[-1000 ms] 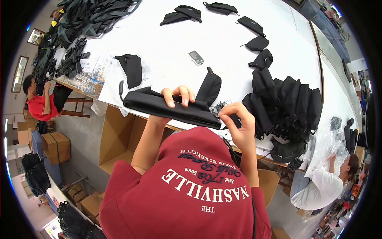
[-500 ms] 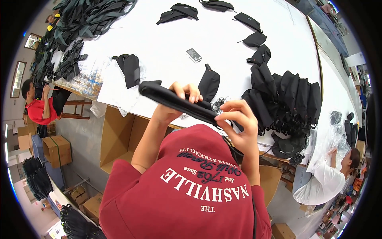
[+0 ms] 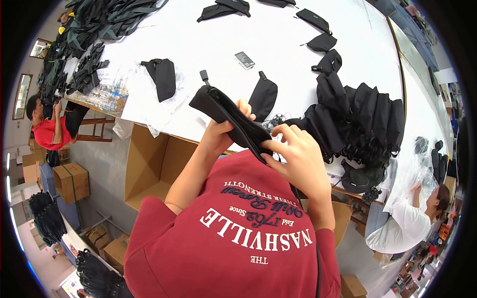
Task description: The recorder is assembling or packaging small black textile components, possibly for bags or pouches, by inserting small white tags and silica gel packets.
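Observation:
A black zip pouch (image 3: pixel 226 111) is held slantwise in front of my chest, over the near edge of the white table (image 3: pixel 198 49). Its mouth gapes along the upper side, and a zipper pull sticks up at its far left end. My left hand (image 3: pixel 222 130) grips the pouch near its middle, thumb on the near side. At the right end, my right hand (image 3: pixel 293 151) pinches the edge between thumb and fingers. Just beyond, another black pouch (image 3: pixel 263 98) lies flat on the table. A small tangle of black cord (image 3: pixel 275 122) is beside my right hand.
Black pouches (image 3: pixel 365 114) are heaped at the right; several more lie in an arc farther back. Dark straps (image 3: pixel 107 20) pile up at far left. An open cardboard box (image 3: pixel 149 164) stands below the table edge. Co-workers sit at left (image 3: pixel 52 131) and right (image 3: pixel 402 226).
The pouch has turned to a steeper slant, and its opening now gapes with the zipper pull standing up. My right hand has moved down slightly, its fingers curling over the pouch's end.

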The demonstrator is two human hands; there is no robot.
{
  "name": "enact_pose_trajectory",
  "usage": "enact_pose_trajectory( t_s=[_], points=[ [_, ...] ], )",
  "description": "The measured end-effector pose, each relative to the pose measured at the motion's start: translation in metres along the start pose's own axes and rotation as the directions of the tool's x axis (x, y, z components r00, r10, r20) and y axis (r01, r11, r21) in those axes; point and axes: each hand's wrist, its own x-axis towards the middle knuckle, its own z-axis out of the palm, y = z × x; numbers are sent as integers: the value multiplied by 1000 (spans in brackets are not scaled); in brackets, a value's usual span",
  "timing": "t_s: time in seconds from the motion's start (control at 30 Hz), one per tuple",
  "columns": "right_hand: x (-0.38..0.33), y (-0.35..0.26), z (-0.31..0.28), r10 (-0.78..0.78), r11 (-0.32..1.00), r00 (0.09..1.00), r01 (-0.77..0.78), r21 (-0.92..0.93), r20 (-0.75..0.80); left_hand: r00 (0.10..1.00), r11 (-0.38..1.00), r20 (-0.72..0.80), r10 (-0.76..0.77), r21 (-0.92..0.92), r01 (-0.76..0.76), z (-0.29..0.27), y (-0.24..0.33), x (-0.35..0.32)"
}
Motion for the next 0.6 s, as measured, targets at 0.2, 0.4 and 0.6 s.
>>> enact_pose_trajectory(
  t_s=[0.2,0.4,0.6],
  points=[
    [0,2,13,-40,990,996,28,140,84,1000,1000,-10,23,0,-23,-2,2,-4],
    [-2,-5,16,53,963,996,-33,268,-69,992,990,53,113,-88,-108,-5,5,-5],
    [-7,-2,15,12,958,963,66,279,-268,974,981,136,182,-93,-170,-3,11,-6]
  ],
)
